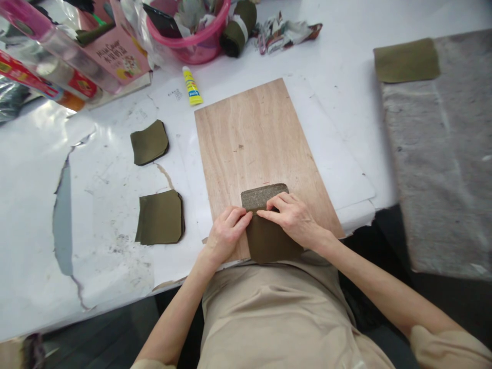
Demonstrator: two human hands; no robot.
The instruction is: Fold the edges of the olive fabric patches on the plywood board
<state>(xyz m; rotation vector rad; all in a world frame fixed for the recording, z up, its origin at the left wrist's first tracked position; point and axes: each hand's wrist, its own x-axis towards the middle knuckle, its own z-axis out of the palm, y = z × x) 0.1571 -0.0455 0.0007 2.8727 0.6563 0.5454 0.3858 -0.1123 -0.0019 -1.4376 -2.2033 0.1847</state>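
Work appears partway: left hand [226,231] and right hand [292,215], each grip closed, pinch the olive-green flexible sheet [273,242] beside an exposed grey speckled strip [259,197], two olive-green squarish stacks [149,143] [160,218] untouched.

White table covering [26,230], torn at left; dark floor [103,333] below.

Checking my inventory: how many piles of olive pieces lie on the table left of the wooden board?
2: the near pile, left of the left hand, and the far pile, farther back. None seems hidden there.
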